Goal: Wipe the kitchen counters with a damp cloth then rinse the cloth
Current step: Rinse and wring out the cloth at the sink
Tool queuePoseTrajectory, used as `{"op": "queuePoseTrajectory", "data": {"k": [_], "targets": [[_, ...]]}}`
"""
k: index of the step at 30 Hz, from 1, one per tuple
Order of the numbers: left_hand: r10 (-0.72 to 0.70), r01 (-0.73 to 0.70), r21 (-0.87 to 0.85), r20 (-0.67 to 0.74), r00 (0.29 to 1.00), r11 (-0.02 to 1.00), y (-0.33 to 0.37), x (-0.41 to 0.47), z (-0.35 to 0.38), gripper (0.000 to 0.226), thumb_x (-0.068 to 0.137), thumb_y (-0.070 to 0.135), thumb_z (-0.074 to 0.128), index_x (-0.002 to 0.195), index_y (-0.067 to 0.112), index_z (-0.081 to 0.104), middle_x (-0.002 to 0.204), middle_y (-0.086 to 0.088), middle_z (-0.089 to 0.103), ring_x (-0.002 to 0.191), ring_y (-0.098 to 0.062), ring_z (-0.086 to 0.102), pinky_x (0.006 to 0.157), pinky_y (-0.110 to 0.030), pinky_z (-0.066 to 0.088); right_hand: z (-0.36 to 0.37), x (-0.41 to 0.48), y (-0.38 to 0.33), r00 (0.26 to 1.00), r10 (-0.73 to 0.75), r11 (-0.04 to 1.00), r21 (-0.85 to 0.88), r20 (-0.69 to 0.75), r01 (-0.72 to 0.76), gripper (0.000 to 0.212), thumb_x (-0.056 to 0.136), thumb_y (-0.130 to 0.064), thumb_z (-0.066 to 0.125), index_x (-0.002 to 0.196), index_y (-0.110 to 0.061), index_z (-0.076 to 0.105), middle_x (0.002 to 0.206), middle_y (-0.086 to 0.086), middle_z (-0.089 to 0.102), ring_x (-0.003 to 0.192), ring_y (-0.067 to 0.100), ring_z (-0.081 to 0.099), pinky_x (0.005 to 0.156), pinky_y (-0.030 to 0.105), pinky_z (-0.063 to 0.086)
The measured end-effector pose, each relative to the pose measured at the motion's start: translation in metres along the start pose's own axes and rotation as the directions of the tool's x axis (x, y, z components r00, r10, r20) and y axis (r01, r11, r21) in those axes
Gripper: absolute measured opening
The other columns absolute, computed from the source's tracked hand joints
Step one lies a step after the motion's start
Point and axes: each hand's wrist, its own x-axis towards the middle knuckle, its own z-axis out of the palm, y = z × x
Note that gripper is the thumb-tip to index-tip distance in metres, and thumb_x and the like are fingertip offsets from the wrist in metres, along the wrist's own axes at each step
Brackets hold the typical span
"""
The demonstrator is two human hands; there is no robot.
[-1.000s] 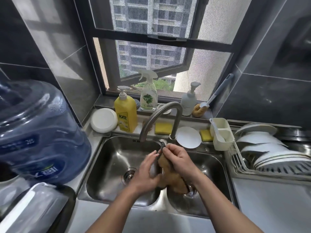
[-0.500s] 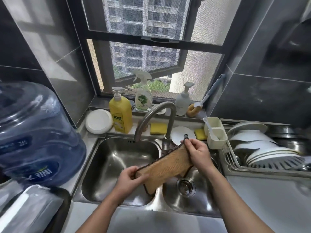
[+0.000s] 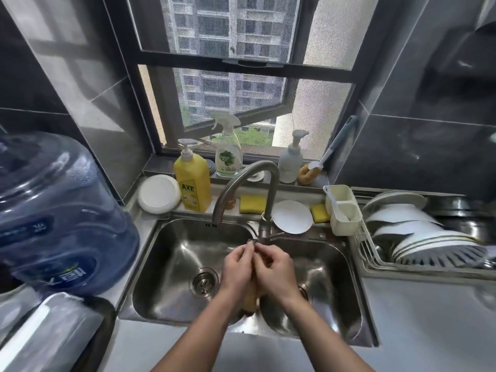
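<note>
You are in the rinse half of the job, by my reading: the cloth (image 3: 251, 300) is bunched up over the sink (image 3: 161, 264), not out on the counter (image 3: 416, 318). Next, I judge, comes a firm squeeze or twist, with the drip kept inside the basins.

Both forearms reach in from the near edge and meet above the divider between the two basins. Your left hand (image 3: 237, 271) and right hand (image 3: 277, 269) press side by side, fingers curled and clamped on the cloth's top edge. The rest hangs as a brown wad between your wrists.

Just beyond your knuckles stands the faucet (image 3: 270, 194), its spout turned over the left basin. I see no stream from it.
</note>
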Motion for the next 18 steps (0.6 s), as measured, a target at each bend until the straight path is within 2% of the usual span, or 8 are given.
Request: {"op": "queuePoseTrajectory", "data": {"k": [2, 4, 7, 9, 12, 14, 16, 18], "targets": [[0.04, -0.042, 0.077, 0.022, 0.999, 0.996, 0.0, 0.002, -0.007, 0.018, 0.092, 0.02, 0.068, 0.089, 0.002, 0.071, 0.08, -0.01, 0.074, 0.077, -0.017, 0.069, 0.071, -0.028, 0.057, -0.005, -0.006, -0.002, 0.995, -0.046, 0.996, 0.077, 0.089, 0.039, 0.024, 0.087, -0.008, 0.058, 0.092, -0.024, 0.075, 0.08, -0.005, 0.073, 0.077, 0.011, 0.067, 0.072, 0.031, 0.056], [0.053, -0.059, 0.089, 0.064, 0.997, 0.994, 0.001, 0.004, -0.015, 0.011, 0.089, 0.014, 0.071, 0.091, 0.002, 0.071, 0.084, -0.01, 0.075, 0.078, -0.017, 0.07, 0.071, -0.028, 0.057, -0.011, -0.008, -0.003, 0.988, -0.044, 0.982, 0.186, 0.149, 0.016, 0.037, 0.085, 0.004, 0.051, 0.093, -0.023, 0.075, 0.083, -0.002, 0.075, 0.077, 0.014, 0.069, 0.069, 0.029, 0.056], [0.064, -0.067, 0.021, 0.128, 0.99, 0.998, 0.005, 0.006, -0.021, 0.008, 0.093, -0.004, 0.058, 0.094, 0.0, 0.065, 0.076, -0.005, 0.073, 0.067, -0.012, 0.067, 0.062, -0.02, 0.056, -0.015, -0.003, 0.002, 0.999, 0.033, 0.941, 0.337, 0.022, -0.039, 0.035, 0.082, 0.012, 0.056, 0.096, -0.016, 0.07, 0.084, 0.003, 0.073, 0.068, 0.012, 0.065, 0.063, 0.026, 0.053], [0.08, -0.082, 0.01, 0.15, 0.985, 0.997, 0.01, 0.011, -0.025, 0.014, 0.094, -0.005, 0.054, 0.093, 0.004, 0.066, 0.078, -0.003, 0.073, 0.071, -0.013, 0.067, 0.066, -0.021, 0.056, -0.021, 0.007, 0.008, 0.995, 0.095, 0.935, 0.344, -0.026, -0.08, 0.035, 0.081, 0.005, 0.068, 0.107, -0.016, 0.064, 0.092, 0.005, 0.066, 0.073, 0.017, 0.061, 0.067, 0.03, 0.055], [0.027, -0.021, -0.025, 0.285, 0.958, 0.999, 0.022, 0.013, -0.033, 0.011, 0.093, 0.0, 0.056, 0.099, -0.001, 0.066, 0.088, -0.012, 0.071, 0.076, -0.017, 0.067, 0.069, -0.025, 0.057, -0.031, 0.019, 0.013, 0.933, 0.144, 0.859, 0.426, 0.33, -0.284, 0.046, 0.084, 0.0, 0.07, 0.125, -0.012, 0.056, 0.115, 0.011, 0.065, 0.098, 0.021, 0.066, 0.089, 0.034, 0.056], [-0.017, 0.029, -0.027, 0.372, 0.928, 0.999, 0.028, 0.014, -0.04, 0.023, 0.088, 0.009, 0.061, 0.104, -0.007, 0.064, 0.092, -0.018, 0.068, 0.081, -0.023, 0.064, 0.072, -0.03, 0.055, -0.033, 0.022, 0.012, 0.875, 0.073, 0.806, 0.488, 0.478, -0.334, 0.036, 0.08, -0.001, 0.067, 0.116, -0.003, 0.062, 0.107, 0.012, 0.069, 0.095, 0.019, 0.067, 0.086, 0.03, 0.055], [0.004, -0.009, 0.011, 0.369, 0.93, 1.0, 0.032, 0.012, -0.045, 0.021, 0.091, 0.008, 0.061, 0.105, -0.007, 0.065, 0.091, -0.015, 0.069, 0.081, -0.02, 0.065, 0.072, -0.027, 0.055, -0.034, 0.023, 0.013, 0.89, 0.05, 0.779, 0.54, 0.454, -0.319, 0.027, 0.076, -0.006, 0.069, 0.103, -0.003, 0.068, 0.096, 0.01, 0.072, 0.089, 0.02, 0.067, 0.082, 0.03, 0.055], [0.104, -0.133, 0.112, 0.232, 0.967, 0.985, 0.03, 0.013, -0.046, 0.01, 0.094, 0.003, 0.06, 0.098, 0.0, 0.069, 0.085, -0.005, 0.073, 0.077, -0.011, 0.067, 0.068, -0.02, 0.055, -0.034, 0.022, 0.016, 0.931, 0.085, 0.793, 0.542, 0.354, -0.278, 0.014, 0.077, -0.005, 0.075, 0.091, -0.006, 0.07, 0.085, 0.004, 0.073, 0.081, 0.017, 0.066, 0.075, 0.026, 0.055]]}}
